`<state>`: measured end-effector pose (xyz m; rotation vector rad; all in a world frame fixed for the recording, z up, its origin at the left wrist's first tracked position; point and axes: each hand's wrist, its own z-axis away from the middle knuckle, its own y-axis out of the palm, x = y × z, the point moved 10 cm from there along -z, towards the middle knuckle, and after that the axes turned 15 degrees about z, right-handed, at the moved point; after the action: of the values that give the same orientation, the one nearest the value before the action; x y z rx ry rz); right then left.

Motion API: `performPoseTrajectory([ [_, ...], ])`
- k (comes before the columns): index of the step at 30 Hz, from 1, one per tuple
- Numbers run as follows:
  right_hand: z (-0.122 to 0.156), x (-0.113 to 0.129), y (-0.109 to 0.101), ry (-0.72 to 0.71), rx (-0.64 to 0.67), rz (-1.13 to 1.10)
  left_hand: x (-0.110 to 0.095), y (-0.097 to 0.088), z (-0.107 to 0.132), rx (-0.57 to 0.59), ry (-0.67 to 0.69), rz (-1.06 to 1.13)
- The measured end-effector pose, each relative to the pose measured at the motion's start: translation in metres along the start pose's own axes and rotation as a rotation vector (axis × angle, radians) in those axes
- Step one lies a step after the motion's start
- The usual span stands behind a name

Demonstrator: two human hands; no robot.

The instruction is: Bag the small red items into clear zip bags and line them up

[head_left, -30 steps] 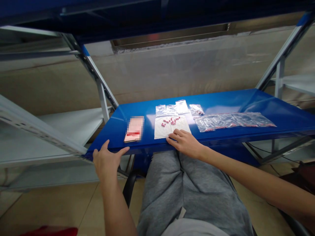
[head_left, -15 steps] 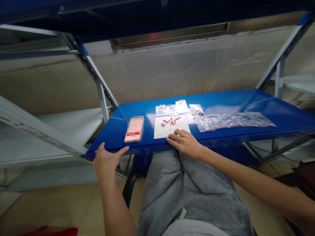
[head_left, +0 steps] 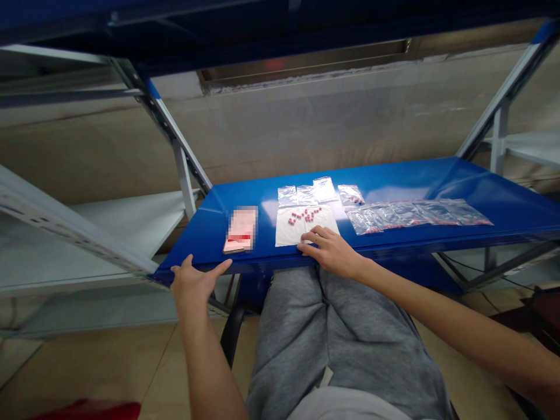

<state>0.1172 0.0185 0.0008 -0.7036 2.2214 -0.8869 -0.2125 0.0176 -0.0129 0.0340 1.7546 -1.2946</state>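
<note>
My left hand (head_left: pixel 192 284) rests open on the front left corner edge of the blue shelf (head_left: pixel 437 181), thumb and fingers spread, holding nothing. My right hand (head_left: pixel 331 251) lies with fingers stretched on the near edge of a white sheet (head_left: pixel 291 232) on the shelf. Several small red pieces (head_left: pixel 304 216) lie scattered on that sheet, just beyond the fingertips. Behind the sheet lie small clear bags (head_left: pixel 312 192). A row of clear bags with red pieces inside (head_left: pixel 415 213) stretches to the right.
A flat pinkish object (head_left: pixel 242 229), blurred out, lies left of the sheet. Grey metal rack uprights (head_left: pixel 179 154) and pale shelves (head_left: pixel 118 221) stand to the left and right. A dark shelf hangs overhead. My grey-trousered legs (head_left: pixel 350 344) sit under the shelf.
The view shifted slightly. My left hand slid a little right along the shelf edge; my right hand stayed on the sheet.
</note>
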Motion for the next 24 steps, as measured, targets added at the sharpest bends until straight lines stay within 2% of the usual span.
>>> performPoseTrajectory([
  [11, 0.000, -0.007, 0.002, 0.041, -0.023, -0.016, 0.002, 0.000, 0.004, 0.031, -0.030, 0.078],
  [13, 0.000, -0.006, -0.001, 0.046, -0.035, -0.004, -0.001, -0.003, 0.004, 0.007, -0.008, 0.093],
  [15, 0.001, -0.004, -0.004, 0.043, -0.040, -0.002, -0.013, -0.009, 0.005, -0.048, 0.076, 0.108],
  [18, 0.000, -0.015, -0.005, 0.068, -0.036, -0.034, -0.054, -0.013, 0.017, -0.144, 0.292, 0.162],
  [20, -0.005, -0.044, -0.002, 0.160, -0.034, -0.058, -0.095, 0.000, 0.029, -0.120, 0.435, 0.243],
  [22, -0.010, -0.093, 0.009, 0.334, -0.012, -0.054, -0.147, 0.029, 0.043, -0.013, 0.596, 0.336],
  [24, -0.015, -0.150, 0.027, 0.525, 0.059, -0.011, -0.201, 0.068, 0.053, 0.145, 0.729, 0.387],
])
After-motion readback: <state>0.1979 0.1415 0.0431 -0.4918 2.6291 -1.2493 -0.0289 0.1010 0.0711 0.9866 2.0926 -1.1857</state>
